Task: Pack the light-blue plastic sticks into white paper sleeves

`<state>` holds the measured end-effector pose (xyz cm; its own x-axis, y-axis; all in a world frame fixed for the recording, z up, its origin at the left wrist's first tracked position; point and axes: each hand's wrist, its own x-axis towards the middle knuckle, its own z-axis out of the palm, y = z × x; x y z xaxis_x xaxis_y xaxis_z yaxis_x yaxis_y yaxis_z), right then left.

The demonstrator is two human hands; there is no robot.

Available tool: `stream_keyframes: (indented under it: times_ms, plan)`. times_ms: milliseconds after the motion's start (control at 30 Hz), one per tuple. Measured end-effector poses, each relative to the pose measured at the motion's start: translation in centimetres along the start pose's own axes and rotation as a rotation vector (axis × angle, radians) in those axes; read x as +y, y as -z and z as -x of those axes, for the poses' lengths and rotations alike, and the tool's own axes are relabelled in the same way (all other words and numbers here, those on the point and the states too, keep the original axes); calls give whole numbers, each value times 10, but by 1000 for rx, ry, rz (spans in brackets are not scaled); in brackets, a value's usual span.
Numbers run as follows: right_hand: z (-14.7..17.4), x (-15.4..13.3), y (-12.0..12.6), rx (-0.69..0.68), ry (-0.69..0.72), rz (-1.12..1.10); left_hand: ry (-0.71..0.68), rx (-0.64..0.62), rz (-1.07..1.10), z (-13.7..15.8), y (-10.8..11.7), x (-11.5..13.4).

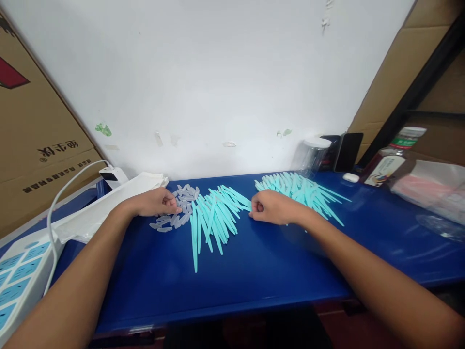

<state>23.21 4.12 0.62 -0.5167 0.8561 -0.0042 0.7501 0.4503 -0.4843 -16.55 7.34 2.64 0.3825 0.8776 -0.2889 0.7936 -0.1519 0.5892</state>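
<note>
A heap of small clear plastic pieces [185, 194], long and narrow like little caps, lies left of centre on the blue table. My left hand [156, 201] is at its left side, thumb and fingers pinched together; whatever is between them is too small to make out. Beside the clear pieces lies a pile of slim turquoise plastic sticks [218, 213] with tapered ends. My right hand [272, 207] pinches at the right end of a turquoise stick at this pile's edge. Behind that hand spreads a second pile of turquoise sticks [298, 189], partly hidden by it.
On the blue tabletop [225, 281], a clear jar [314, 155], a dark phone [348, 152], a bottle [390, 157] and a plastic bag [432, 189] stand right. Left are a white bag [98, 208], a power strip [25, 276] and a cardboard box [39, 121]. A white wall rises behind.
</note>
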Motion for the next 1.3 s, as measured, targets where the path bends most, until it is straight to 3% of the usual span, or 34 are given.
stream_keyframes:
  times_ms: [100,233,367,467,600,700,933,1133,1300]
  plan:
    - [-1,5,2,102,6,55,-14,20,85,5,6,3]
    - [-1,8,4,96,-9,75,-117,205,267,3,5,13]
    - [1,5,6,-17,-49,-33,-249,403,502,-12,-25,29]
    - [1,0,6,-16,3,-116,-304,426,682,-22,-54,44]
    - [-2,-6,3,119,155,-318,-359,392,857,-24,-78,60]
    - [-3,-9,-1,113,208,-473,-338,438,896,-23,-84,65]
    - [-6,-9,-7,184,238,-457,-262,539,915,-25,-88,63]
    - [-6,-15,-8,197,198,-535,-253,564,955,-24,-87,67]
    - [-7,-12,-6,169,78,-647,-270,572,940,-23,-86,67]
